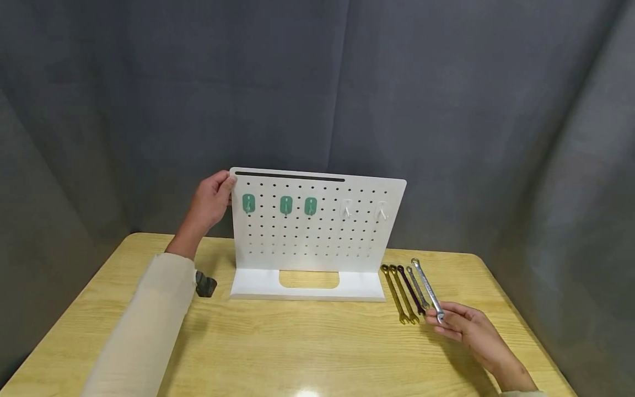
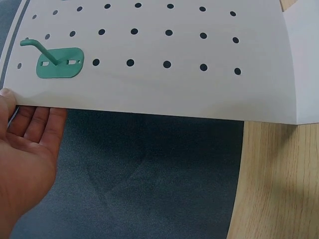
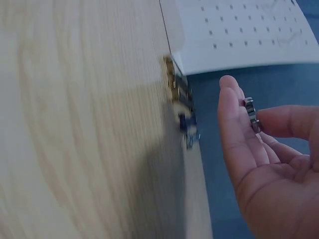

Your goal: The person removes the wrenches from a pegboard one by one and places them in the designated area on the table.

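A white pegboard stands on the table, leaning back from its flat base. My left hand grips its upper left edge, thumb on the front and fingers behind, as the left wrist view also shows. Three green hooks and two white hooks are fitted in its upper rows. My right hand pinches a silver combination wrench by its lower end, raised off the table. Beside it lie two gold wrenches, a dark purple wrench and a smaller silver wrench.
The wooden table has rounded back corners. Grey curtains hang behind it and at both sides. A cut-out opening sits in the pegboard's base. A dark strap end shows at the left sleeve.
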`<move>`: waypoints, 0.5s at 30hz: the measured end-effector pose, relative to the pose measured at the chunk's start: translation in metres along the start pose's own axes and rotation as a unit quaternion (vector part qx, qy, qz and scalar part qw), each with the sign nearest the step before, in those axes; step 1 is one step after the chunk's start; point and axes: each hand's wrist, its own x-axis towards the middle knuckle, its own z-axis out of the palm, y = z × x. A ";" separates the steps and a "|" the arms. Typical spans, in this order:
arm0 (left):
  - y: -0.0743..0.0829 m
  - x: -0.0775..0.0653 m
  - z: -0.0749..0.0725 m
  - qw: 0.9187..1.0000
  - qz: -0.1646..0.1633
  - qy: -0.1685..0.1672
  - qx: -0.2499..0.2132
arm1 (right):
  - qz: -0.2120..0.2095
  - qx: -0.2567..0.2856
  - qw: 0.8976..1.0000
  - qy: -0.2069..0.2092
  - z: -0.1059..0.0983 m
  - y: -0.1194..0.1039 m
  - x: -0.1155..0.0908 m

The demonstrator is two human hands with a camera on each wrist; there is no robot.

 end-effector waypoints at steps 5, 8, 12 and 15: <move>-0.003 -0.002 0.000 1.000 -0.003 0.000 0.005 | 0.013 0.044 0.999 0.029 -0.017 0.008 0.000; -0.004 -0.004 -0.001 1.000 -0.006 0.003 0.004 | 0.014 0.065 0.997 0.042 -0.023 0.013 0.000; -0.005 -0.003 -0.002 1.000 -0.001 0.008 0.001 | 0.009 0.089 0.995 0.045 -0.028 0.017 0.001; -0.004 -0.001 -0.001 1.000 0.003 -0.002 0.000 | -0.003 0.105 0.994 0.042 -0.033 0.019 0.000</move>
